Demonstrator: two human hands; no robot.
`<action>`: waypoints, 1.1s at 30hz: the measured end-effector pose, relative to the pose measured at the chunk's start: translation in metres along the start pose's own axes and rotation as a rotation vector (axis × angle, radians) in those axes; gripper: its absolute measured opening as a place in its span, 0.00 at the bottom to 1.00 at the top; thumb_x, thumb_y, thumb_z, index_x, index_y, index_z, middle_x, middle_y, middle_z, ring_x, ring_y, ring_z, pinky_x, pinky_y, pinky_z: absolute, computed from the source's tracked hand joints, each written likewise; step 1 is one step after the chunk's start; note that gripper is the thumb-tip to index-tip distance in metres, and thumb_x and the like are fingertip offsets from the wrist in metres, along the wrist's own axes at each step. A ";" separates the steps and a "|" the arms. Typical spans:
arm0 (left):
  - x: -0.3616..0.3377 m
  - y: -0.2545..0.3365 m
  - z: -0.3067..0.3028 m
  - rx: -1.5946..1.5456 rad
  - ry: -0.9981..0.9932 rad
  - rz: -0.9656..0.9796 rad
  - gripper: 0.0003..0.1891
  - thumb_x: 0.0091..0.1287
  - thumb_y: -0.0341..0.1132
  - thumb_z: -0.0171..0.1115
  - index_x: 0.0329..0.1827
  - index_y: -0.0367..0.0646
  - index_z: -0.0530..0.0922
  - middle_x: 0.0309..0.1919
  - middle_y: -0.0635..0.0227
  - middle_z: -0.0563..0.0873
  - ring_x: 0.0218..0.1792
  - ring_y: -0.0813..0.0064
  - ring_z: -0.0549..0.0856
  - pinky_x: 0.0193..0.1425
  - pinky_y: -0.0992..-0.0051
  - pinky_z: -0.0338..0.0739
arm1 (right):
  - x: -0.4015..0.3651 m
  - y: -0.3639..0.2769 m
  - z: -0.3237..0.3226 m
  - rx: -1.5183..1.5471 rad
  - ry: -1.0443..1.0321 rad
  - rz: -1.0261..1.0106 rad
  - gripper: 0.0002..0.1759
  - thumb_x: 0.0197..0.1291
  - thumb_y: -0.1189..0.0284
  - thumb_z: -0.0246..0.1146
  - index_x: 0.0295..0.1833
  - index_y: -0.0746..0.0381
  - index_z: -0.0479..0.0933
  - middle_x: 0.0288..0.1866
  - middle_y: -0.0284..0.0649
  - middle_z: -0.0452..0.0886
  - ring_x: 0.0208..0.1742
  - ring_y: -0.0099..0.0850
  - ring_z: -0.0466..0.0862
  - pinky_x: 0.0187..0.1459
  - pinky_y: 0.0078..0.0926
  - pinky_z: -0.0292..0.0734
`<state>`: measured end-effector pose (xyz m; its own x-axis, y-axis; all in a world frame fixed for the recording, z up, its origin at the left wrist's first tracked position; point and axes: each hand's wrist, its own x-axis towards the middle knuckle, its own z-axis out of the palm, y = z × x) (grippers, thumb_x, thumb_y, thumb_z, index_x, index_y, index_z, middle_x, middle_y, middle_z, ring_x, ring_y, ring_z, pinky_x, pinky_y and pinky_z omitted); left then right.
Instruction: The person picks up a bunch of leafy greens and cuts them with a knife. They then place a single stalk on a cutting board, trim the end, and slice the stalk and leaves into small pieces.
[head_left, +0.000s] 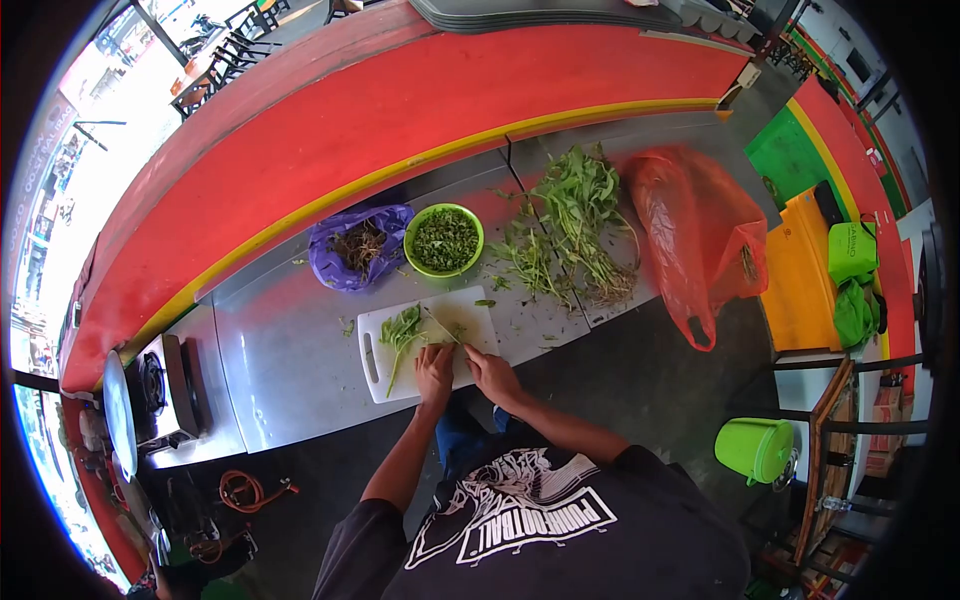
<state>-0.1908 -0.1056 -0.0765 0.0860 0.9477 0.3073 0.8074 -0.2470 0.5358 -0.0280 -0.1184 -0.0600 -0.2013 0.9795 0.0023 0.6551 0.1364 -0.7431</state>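
Note:
A white cutting board (480, 322) lies at the front edge of the metal counter. My right hand (491, 374) is closed around a knife (440, 323); its thin blade, seen nearly edge-on, points up and left over the board. Beside it, my left hand (434, 370) presses down on the board with fingers bent, closed on greens mostly hidden under them. Leafy stems (403, 330) lie left of that hand, and small cut bits sit near the blade. Behind the board stands a green bowl (481, 245) of chopped greens (444, 238).
A purple plastic bag (325, 262) with roots and scraps sits left of the bowl. Uncut greens (585, 205) are heaped to the right, beside a red plastic bag (665, 215). A stove (160, 390) stands far left. A lidded green bucket (752, 450) is at right.

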 end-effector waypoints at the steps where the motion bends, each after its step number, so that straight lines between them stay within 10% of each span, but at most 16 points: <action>1: 0.000 0.002 0.001 -0.001 0.001 0.004 0.11 0.66 0.31 0.64 0.51 0.49 0.85 0.42 0.66 0.85 0.46 0.61 0.82 0.49 0.60 0.72 | 0.005 -0.002 0.003 0.026 0.017 0.006 0.21 0.70 0.68 0.59 0.67 0.60 0.75 0.31 0.59 0.83 0.34 0.57 0.85 0.35 0.52 0.79; 33: 0.008 -0.003 0.004 0.020 0.010 0.023 0.08 0.65 0.32 0.65 0.45 0.49 0.87 0.39 0.69 0.86 0.43 0.64 0.84 0.47 0.61 0.71 | 0.004 -0.003 0.002 0.090 -0.002 0.065 0.21 0.70 0.69 0.60 0.66 0.60 0.76 0.32 0.60 0.83 0.36 0.59 0.84 0.37 0.53 0.78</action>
<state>-0.1900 -0.0963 -0.0785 0.0991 0.9398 0.3270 0.8171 -0.2645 0.5123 -0.0319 -0.1148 -0.0591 -0.1624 0.9855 -0.0489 0.5985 0.0590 -0.7990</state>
